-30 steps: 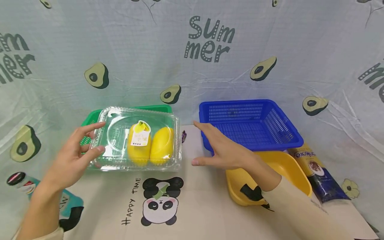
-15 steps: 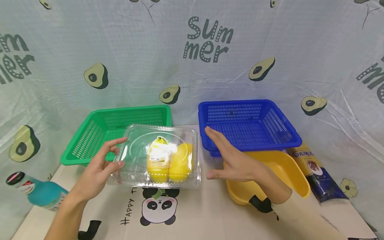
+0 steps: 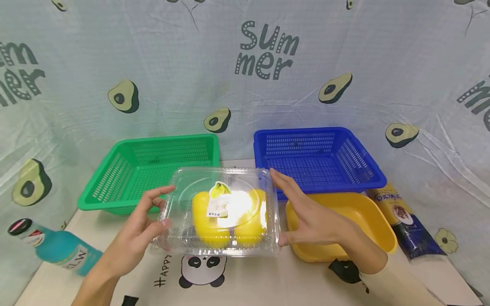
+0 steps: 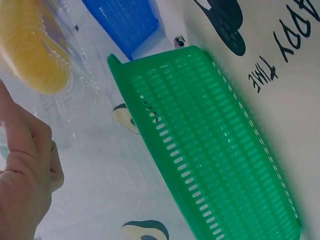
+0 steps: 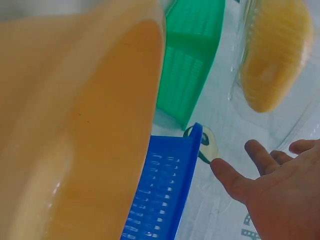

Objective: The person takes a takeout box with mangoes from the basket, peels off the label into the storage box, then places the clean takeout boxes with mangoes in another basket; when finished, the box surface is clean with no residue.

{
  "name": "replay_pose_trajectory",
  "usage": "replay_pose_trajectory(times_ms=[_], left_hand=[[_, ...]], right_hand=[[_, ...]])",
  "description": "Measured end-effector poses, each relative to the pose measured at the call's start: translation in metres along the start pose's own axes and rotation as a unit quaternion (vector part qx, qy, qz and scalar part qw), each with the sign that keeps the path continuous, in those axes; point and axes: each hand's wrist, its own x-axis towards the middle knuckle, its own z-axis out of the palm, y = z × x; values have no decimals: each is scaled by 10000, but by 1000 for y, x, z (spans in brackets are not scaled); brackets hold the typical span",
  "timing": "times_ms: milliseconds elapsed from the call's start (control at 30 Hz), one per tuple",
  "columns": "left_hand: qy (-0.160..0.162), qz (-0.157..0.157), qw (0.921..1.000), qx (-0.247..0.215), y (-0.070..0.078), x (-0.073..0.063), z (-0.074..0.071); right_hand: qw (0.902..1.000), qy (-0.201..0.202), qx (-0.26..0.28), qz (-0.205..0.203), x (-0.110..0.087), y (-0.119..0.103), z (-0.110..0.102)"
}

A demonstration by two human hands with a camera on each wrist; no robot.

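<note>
A clear plastic clamshell box hangs over the near part of the table. Inside lie two yellow mangoes, one partly behind a fruit-shaped label. My left hand grips the box's left edge, thumb in front and the other fingers partly hidden behind. At the right edge, my right hand is held with thumb and fingers spread, the fingertips right beside the rim. The right wrist view shows those fingers extended below the box, near one mango.
A green basket stands behind on the left, a blue basket on the right. In front of the blue one is a yellow tub. A blue-green bottle lies at the left, a yellow-and-blue packet at far right.
My left hand has carried the box right and toward me from over the green basket, which is now uncovered. The right hand has shifted slightly right and nearer, and the box now reaches its fingertips.
</note>
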Motion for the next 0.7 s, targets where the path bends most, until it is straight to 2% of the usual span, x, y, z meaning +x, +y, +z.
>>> replay_pose_trajectory(times_ms=[133, 333, 467, 600, 700], left_hand=[[-173, -53, 9995, -266, 0, 0, 5], [-773, -612, 9920, -789, 0, -4, 14], [-1006, -961, 9870, -805, -1, -10, 19], [-1206, -1366, 9788, -933, -7, -15, 23], [-1397, -1435, 9754, -916, -13, -18, 28]], right_hand=[[9999, -31, 110, 13, -6, 1, 0], [9997, -114, 215, 63, -18, 8, 1], [9983, -318, 369, 311, -28, 12, 6], [9970, -435, 358, 524, -38, 16, 10], [9973, -445, 271, 524, -42, 18, 10]])
